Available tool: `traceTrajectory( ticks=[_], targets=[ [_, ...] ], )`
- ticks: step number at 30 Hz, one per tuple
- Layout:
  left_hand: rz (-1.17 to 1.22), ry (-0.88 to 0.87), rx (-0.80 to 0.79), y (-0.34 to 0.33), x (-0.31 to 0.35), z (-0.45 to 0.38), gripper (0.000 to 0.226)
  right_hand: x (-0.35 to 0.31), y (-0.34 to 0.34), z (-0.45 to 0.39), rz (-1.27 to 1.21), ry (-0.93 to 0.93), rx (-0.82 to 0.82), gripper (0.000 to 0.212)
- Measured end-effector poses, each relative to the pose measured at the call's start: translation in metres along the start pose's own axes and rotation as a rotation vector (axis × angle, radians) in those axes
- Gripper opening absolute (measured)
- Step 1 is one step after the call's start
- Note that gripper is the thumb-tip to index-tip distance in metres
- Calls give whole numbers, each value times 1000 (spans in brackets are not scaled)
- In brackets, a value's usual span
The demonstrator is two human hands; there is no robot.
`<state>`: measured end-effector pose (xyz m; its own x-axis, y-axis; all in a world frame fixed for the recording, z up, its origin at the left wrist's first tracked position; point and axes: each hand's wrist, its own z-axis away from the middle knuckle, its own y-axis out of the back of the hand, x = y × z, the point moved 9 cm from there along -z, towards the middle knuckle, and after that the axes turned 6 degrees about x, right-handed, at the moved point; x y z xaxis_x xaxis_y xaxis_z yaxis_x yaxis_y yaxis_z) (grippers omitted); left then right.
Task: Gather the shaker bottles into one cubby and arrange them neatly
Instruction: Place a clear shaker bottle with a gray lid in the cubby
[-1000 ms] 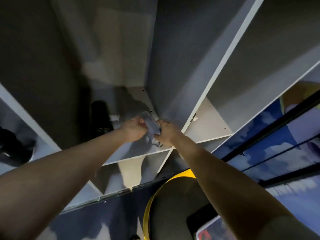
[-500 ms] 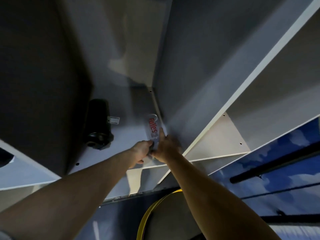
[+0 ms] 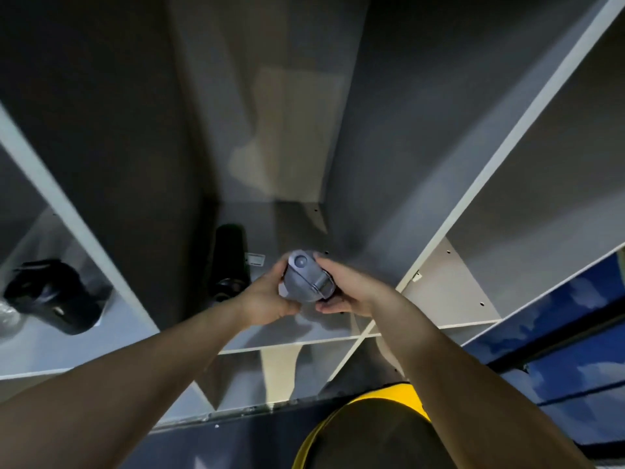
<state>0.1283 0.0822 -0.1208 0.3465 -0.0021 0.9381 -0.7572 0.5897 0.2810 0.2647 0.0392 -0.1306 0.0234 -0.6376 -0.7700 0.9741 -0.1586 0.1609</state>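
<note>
A grey-lidded shaker bottle (image 3: 306, 279) stands near the front of the middle cubby's floor (image 3: 291, 228), its lid facing me. My left hand (image 3: 267, 297) wraps its left side and my right hand (image 3: 341, 289) wraps its right side. A black shaker bottle (image 3: 230, 258) with a small white tag stands just left of it in the same cubby. Another black bottle (image 3: 54, 296) lies tilted in the cubby to the left.
White divider panels (image 3: 77, 231) separate the cubbies. The cubby on the right (image 3: 449, 292) shows a bare floor. A clear wrapped item (image 3: 8, 319) sits at the far left edge. A yellow-rimmed dark object (image 3: 372, 434) is below the shelf.
The bottle lay on its side with its red lettering showing half a second ago; it now stands with the lid toward me, held by both hands. The view has shifted.
</note>
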Motion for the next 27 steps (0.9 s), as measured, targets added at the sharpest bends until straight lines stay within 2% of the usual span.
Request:
traceTrajectory(
  ticks=[3, 5, 6, 9, 11, 15, 18, 23, 27],
  targets=[
    [112, -87, -6, 23, 36, 29, 98, -32, -14, 51, 133, 99, -19, 76],
    [141, -108, 7, 42, 54, 51, 94, -50, -19, 87, 217, 172, 4, 84],
    [150, -105, 6, 52, 62, 64, 90, -59, -23, 103, 249, 222, 15, 81],
    [150, -136, -35, 76, 83, 103, 83, -86, -47, 152, 373, 393, 29, 43],
    [150, -169, -39, 95, 94, 128, 81, -99, -66, 178, 387, 478, 64, 37],
    [130, -229, -30, 146, 103, 178, 95, -114, -118, 217, 309, 562, 148, 71],
    [91, -261, -50, 190, 98, 219, 98, -120, -169, 241, 195, 594, 157, 79],
    [34, -263, -87, 269, 78, 272, 94, -126, -261, 262, 150, 574, 92, 61],
    [37, -237, 106, 331, 55, 296, 93, -142, -314, 265, 65, 629, 224, 41]
  ],
)
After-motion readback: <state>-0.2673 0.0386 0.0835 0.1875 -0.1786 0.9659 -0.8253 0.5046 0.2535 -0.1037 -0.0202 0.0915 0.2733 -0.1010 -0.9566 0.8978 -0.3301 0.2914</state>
